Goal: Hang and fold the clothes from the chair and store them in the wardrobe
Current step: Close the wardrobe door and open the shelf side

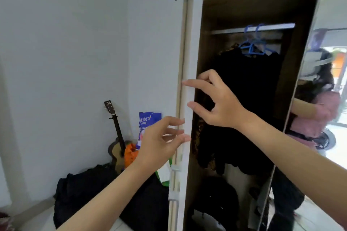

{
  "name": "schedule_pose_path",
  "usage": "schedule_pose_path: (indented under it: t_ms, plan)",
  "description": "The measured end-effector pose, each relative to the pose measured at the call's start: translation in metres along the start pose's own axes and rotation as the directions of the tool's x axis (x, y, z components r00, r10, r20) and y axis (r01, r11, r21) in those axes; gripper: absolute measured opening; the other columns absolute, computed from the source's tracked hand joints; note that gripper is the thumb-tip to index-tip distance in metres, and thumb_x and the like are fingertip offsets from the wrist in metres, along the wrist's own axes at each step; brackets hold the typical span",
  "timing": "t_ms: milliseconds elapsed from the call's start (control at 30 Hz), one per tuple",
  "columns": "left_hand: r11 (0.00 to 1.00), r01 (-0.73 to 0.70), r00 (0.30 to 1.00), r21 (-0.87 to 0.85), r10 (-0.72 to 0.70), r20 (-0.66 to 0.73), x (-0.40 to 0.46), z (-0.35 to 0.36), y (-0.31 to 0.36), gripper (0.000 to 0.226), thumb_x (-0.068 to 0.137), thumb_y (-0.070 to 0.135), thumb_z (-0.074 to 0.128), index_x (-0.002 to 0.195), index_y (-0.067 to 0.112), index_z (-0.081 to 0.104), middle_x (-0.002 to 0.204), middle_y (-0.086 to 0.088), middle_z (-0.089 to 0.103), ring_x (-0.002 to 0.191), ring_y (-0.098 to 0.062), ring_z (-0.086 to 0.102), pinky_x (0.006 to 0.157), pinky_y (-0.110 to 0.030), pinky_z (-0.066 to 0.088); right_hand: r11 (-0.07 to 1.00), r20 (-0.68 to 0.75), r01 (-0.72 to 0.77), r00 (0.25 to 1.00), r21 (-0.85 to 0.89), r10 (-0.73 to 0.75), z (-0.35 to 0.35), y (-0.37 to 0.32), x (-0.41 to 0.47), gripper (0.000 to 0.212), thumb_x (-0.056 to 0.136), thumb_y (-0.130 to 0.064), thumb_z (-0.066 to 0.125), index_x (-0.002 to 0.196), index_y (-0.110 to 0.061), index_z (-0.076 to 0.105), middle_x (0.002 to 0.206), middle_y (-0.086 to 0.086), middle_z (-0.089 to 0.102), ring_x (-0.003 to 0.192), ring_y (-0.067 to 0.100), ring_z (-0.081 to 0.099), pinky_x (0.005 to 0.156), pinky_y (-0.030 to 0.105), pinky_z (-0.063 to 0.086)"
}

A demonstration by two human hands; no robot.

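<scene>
Blue hangers (253,47), black clothes (244,84), white door (189,52), orange bag (130,153).

Single head-worn view, close, facing the open wardrobe (244,15) interior.

Both forearms bare to the frame edge, no sleeves, watch or rings visible on left hand (159,140) or right hand (217,99). Mirror door (323,99) at right reflects the person: pink short-sleeved top, dark bottoms (reflection blurred, detail unclear).
</scene>
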State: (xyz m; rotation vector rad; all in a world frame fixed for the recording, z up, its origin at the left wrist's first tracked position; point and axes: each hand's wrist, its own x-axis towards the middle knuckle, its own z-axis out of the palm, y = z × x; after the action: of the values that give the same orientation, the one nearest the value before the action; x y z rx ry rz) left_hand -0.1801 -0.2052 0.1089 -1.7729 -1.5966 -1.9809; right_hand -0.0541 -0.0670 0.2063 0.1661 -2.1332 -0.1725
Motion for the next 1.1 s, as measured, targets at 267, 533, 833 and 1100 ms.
schedule_pose_path:
  t_ms: [267, 533, 833, 1100]
  plan:
    - [0.940, -0.327, 0.923, 0.100, 0.295, 0.247, 0.013, 0.138, -0.016, 0.049, 0.083, 0.033, 0.069, 0.128, 0.030, 0.049, 0.140, 0.010, 0.043, 0.118, -0.009, 0.053, 0.095, -0.026, 0.048, 0.917, 0.044, -0.291, 0.948, -0.274, 0.314, -0.093, 0.059, -0.099, 0.072, 0.081, -0.054, 0.060, 0.145, -0.035, 0.032, 0.131, 0.009, 0.044, 0.116, 0.023, 0.047, 0.094, 0.043, 0.049]
    - [0.707, -0.577, 0.805, 0.410, 0.407, 0.431, 0.062, 0.243, -0.065, 0.082, 0.073, 0.048, 0.071, 0.144, 0.028, 0.035, 0.156, -0.004, 0.023, 0.136, -0.024, 0.034, 0.104, -0.044, 0.041, 0.579, -0.089, -0.424, 0.852, -0.696, 0.517, -0.128, 0.128, -0.139, 0.074, 0.080, -0.060, 0.055, 0.146, -0.045, 0.024, 0.153, 0.017, 0.025, 0.142, 0.034, 0.023, 0.107, 0.067, 0.021]
    - [0.605, -0.621, 0.777, 0.499, 0.387, 0.497, 0.105, 0.307, -0.110, 0.109, 0.059, 0.054, 0.079, 0.148, 0.033, 0.021, 0.159, -0.003, 0.009, 0.132, -0.035, 0.032, 0.087, -0.061, 0.042, 0.380, -0.218, -0.535, 0.751, -0.755, 0.623, -0.118, 0.178, -0.143, 0.079, 0.076, -0.044, 0.073, 0.144, -0.042, 0.032, 0.158, 0.018, 0.011, 0.145, 0.038, 0.009, 0.108, 0.068, 0.008]
    - [0.582, -0.659, 0.752, 0.476, 0.514, 0.413, 0.115, 0.330, -0.130, 0.114, 0.047, 0.047, 0.087, 0.144, 0.031, 0.030, 0.156, -0.007, 0.019, 0.125, -0.036, 0.035, 0.080, -0.062, 0.043, 0.343, -0.389, -0.675, 0.688, -0.654, 0.612, -0.099, 0.195, -0.139, 0.079, 0.064, -0.024, 0.083, 0.133, -0.042, 0.048, 0.159, 0.009, 0.011, 0.146, 0.032, 0.009, 0.106, 0.070, 0.016]
